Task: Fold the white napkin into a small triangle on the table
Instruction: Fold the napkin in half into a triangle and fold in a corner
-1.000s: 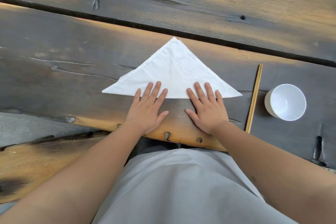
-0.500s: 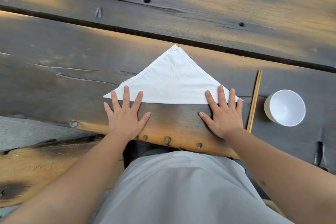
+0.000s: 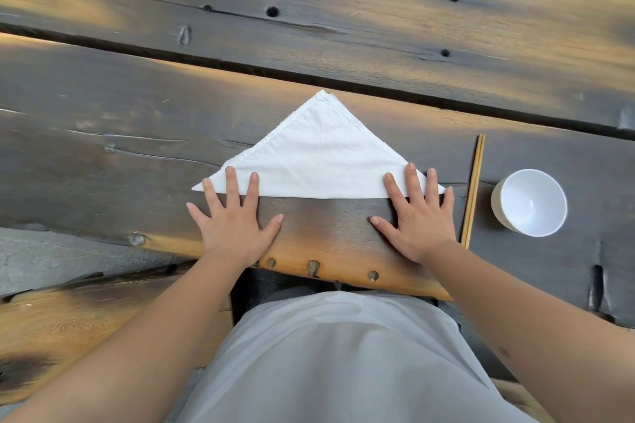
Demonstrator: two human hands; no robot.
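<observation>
**Both hands flat on the napkin's lower corners**

The left hand [image 3: 233,220] and right hand [image 3: 417,216] lie spread wide, holding nothing, fingertips apparently pressing the white napkin [image 3: 319,161] mid-frame on the worktop [image 3: 103,134]. Its apex points up-frame; its long edge runs left-right.

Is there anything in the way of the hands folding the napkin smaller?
Nothing visible. Both the left hand and the right hand already rest flat on the napkin corners. The chopsticks and the bowl lie off to the right, clear of the cloth.
</observation>
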